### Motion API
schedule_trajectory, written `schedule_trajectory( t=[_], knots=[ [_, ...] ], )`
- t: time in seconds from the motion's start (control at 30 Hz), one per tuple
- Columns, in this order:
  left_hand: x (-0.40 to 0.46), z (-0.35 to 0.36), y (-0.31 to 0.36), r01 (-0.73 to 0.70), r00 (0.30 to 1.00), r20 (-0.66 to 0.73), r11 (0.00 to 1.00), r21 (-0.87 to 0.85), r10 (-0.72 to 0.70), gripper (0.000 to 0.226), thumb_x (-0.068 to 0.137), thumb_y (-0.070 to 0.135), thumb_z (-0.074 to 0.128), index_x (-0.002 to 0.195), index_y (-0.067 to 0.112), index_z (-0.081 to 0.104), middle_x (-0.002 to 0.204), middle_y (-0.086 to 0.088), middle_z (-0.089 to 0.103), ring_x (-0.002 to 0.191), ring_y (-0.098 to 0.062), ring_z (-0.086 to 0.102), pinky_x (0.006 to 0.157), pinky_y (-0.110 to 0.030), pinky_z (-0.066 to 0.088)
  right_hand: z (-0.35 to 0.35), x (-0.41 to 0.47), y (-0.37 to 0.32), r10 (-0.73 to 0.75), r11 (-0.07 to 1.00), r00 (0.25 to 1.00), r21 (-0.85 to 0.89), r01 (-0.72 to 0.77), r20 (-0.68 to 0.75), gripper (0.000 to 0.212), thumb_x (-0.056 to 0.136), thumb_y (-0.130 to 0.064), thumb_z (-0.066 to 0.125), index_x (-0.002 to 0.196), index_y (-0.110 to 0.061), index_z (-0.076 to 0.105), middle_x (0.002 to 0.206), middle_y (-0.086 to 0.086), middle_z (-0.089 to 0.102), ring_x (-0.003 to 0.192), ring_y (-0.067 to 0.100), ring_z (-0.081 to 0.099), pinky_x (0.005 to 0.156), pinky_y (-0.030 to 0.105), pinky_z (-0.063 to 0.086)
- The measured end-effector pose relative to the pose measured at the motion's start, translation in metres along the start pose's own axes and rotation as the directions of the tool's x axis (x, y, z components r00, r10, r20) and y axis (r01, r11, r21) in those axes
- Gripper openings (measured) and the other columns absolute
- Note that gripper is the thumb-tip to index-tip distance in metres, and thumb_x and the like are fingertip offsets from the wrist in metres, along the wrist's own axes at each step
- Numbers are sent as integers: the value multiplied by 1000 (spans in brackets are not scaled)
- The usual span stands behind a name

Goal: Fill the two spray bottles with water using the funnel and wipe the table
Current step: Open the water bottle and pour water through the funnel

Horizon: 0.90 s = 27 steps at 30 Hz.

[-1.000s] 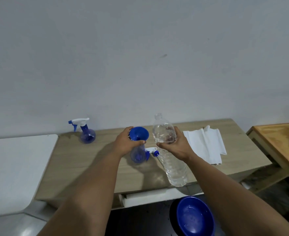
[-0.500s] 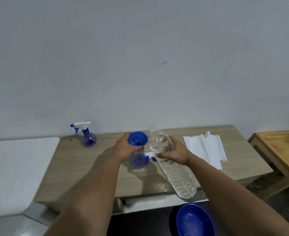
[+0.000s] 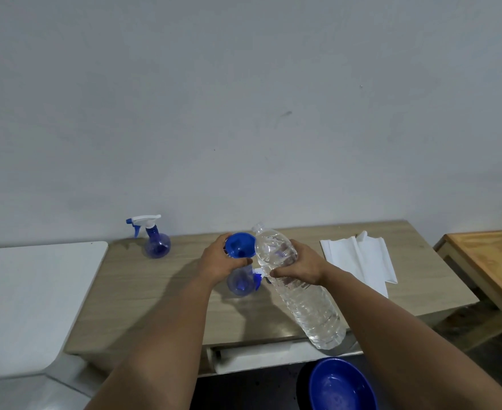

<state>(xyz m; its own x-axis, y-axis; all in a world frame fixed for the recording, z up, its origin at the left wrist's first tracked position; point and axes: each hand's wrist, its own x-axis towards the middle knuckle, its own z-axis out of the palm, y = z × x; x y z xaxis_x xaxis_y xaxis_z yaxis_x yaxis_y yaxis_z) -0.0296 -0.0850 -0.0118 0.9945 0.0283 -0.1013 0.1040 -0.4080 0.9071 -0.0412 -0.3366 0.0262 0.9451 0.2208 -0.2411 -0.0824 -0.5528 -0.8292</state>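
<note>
Head view shows us at the filling step: our right hand (image 3: 298,266) wraps the tilted water bottle (image 3: 300,287), its mouth at the blue funnel (image 3: 239,245) seated in the open spray bottle (image 3: 241,282) mid-table. Our left hand (image 3: 220,261) clasps the funnel's rim. Next we judge a slow, steeper tip.

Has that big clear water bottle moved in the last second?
Yes. The water bottle, held in the right hand, has tipped over leftward; its mouth now reaches the blue funnel, which has stayed on the spray bottle.
</note>
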Motion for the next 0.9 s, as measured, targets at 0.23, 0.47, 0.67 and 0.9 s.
schedule_trajectory(
  t=[0.23, 0.47, 0.67, 0.9],
  knots=[
    [-2, -1, -1, -5, 1000, 0, 1000, -8, 5, 80, 46, 45, 94, 119, 39, 61, 108, 20, 72, 101, -4, 68, 95, -40, 57, -2, -3, -6, -22, 996, 999, -91, 26, 41, 58, 69, -22, 94, 120, -23, 67, 101, -5, 79, 92, 14, 76, 89, 37, 63],
    [-2, 0, 0, -8, 1000, 4, 1000, 1, 8, 80, 48, 43, 94, 121, 37, 61, 109, 19, 71, 101, -6, 67, 95, -41, 56, -5, -4, -14, -17, 989, 994, -146, 32, 105, 42, 73, -20, 92, 103, -33, 67, 94, -5, 78, 84, 12, 75, 86, 33, 63],
    [-1, 2, 0, -6, 1000, 9, 1000, 11, 6, 80, 45, 48, 92, 118, 39, 62, 106, 19, 72, 100, -6, 68, 94, -41, 57, -4, -2, -16, -12, 983, 990, -178, 37, 139, 39, 74, -19, 92, 102, -30, 68, 95, -5, 78, 85, 12, 74, 87, 32, 62],
    [0, 1, -1, -7, 1000, -1, 1000, 12, 7, 76, 48, 45, 94, 116, 39, 63, 104, 18, 73, 98, -6, 69, 93, -40, 57, -5, -2, -21, 23, 979, 987, -203, 10, 159, 43, 69, -25, 92, 106, -25, 70, 101, 7, 81, 92, 29, 79, 89, 50, 64]
  ],
)
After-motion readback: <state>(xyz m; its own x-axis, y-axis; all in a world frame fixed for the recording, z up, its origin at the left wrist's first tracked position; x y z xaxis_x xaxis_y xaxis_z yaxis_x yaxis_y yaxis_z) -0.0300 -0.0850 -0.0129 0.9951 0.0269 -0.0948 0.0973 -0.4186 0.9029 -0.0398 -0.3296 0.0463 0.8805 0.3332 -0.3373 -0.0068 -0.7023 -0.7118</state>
